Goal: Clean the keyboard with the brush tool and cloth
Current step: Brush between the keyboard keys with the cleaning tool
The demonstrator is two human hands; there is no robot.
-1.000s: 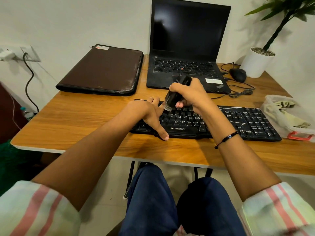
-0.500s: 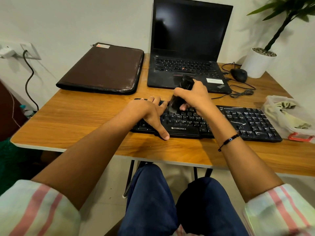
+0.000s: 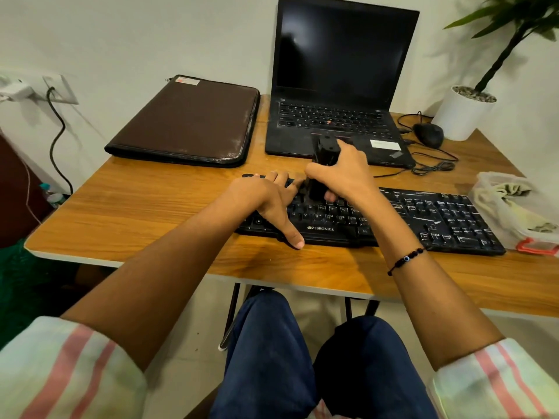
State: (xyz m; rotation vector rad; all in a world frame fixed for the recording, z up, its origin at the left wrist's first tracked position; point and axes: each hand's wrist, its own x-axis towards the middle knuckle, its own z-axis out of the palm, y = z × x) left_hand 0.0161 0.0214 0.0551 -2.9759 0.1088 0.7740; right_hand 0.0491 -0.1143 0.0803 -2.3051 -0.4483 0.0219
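Observation:
A black Zebronics keyboard [image 3: 438, 219] lies across the front of the wooden desk [image 3: 136, 213]. My right hand [image 3: 344, 173] grips a black brush tool [image 3: 323, 152] held nearly upright, its lower end down on the upper key rows left of centre. My left hand [image 3: 269, 204] rests flat on the keyboard's left end, fingers spread over the keys and thumb reaching past the front edge. A pale greenish cloth [image 3: 511, 192] lies crumpled in a clear plastic container [image 3: 484, 179] at the desk's right edge.
An open black laptop [image 3: 341, 86] stands behind the keyboard, a brown zipped case [image 3: 187, 122] to its left. A black mouse [image 3: 428, 134] with coiled cable and a white plant pot [image 3: 461, 113] sit at the back right. A wall socket with a cable is on the left.
My right hand has lowered the brush tool onto the keys and tipped it more upright, shifting slightly away from me. My left hand stays pressed on the keyboard's left end.

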